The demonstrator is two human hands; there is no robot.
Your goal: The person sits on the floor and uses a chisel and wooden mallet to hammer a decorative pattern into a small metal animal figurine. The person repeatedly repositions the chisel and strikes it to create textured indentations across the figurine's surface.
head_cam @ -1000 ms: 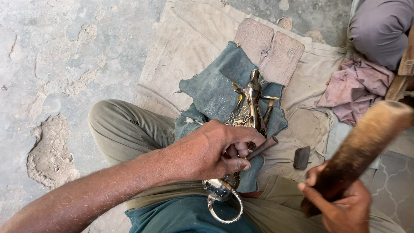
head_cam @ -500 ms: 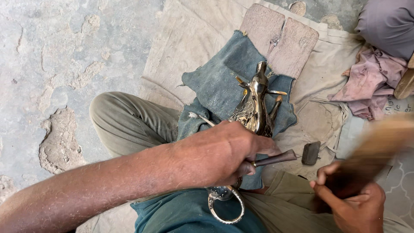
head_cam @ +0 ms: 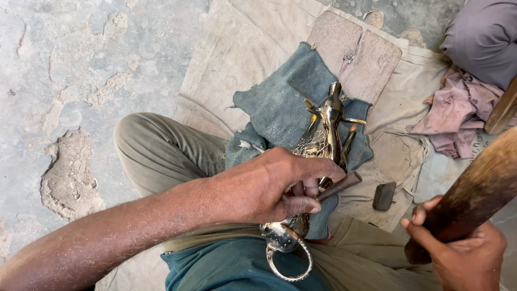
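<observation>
Left hand (head_cam: pixel 280 188): closed around a short dark punch (head_cam: pixel 338 187), pinched between thumb and fingers, its tip set against the flank of a brass bird figure (head_cam: pixel 323 141). The heel of the same hand bears down on the figure and pins it in place.

Right hand (head_cam: pixel 463 256): clenched on the handle of a wooden mallet (head_cam: pixel 479 188), which is raised to the right, well apart from the punch. The mallet head runs out of frame at the upper right.

Workpiece: the brass bird figure lies lengthwise across the person's lap on a blue-grey cloth (head_cam: pixel 280 102), head pointing away, with a metal ring (head_cam: pixel 288 261) at the near end over the thigh. Fine incised patterning shows on the body near the punch. The head and neck appear smooth and polished. The side under the hand is hidden.

Surroundings: 2 flat worn blocks (head_cam: pixel 355 48) lie beyond the cloth on a beige ground sheet (head_cam: pixel 242 48). 1 small dark block (head_cam: pixel 384 195) sits just right of the lap. A pink rag (head_cam: pixel 458 113) lies near the upper right. Cracked concrete floor (head_cam: pixel 70 81) at left.

Assessment: chasing of the surface seems partly done; part of the body carries pattern, other areas look plain. How much remains under the hand I cannot tell.
</observation>
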